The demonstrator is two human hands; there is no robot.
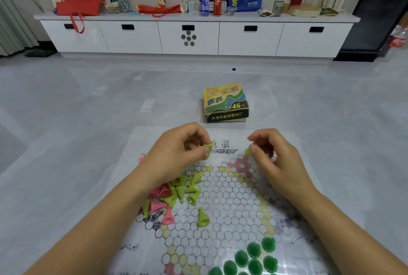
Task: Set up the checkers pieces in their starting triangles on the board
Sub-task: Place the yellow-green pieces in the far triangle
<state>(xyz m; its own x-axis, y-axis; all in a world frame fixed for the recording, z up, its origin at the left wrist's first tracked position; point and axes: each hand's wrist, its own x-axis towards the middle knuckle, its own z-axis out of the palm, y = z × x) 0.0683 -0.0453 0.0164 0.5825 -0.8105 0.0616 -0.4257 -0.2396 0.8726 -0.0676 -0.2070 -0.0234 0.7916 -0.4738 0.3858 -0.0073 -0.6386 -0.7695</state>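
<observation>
Grip of left hand (176, 153) pinches a light-green piece (207, 147) over the board's (223, 188) far edge; right hand (276, 157) pinches a second piece (247, 151) likewise. Loose green and pink pieces (174, 193) lie heaped by the left wrist; dark-green pieces (254, 255) stand at the board's near edge.

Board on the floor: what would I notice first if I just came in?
The left hand and right hand pinch light green pieces, one each, over the far end of the board. A pile of pink and light green pieces lies on its left side, and dark green pieces stand at its near right. A yellow box sits just beyond.
</observation>
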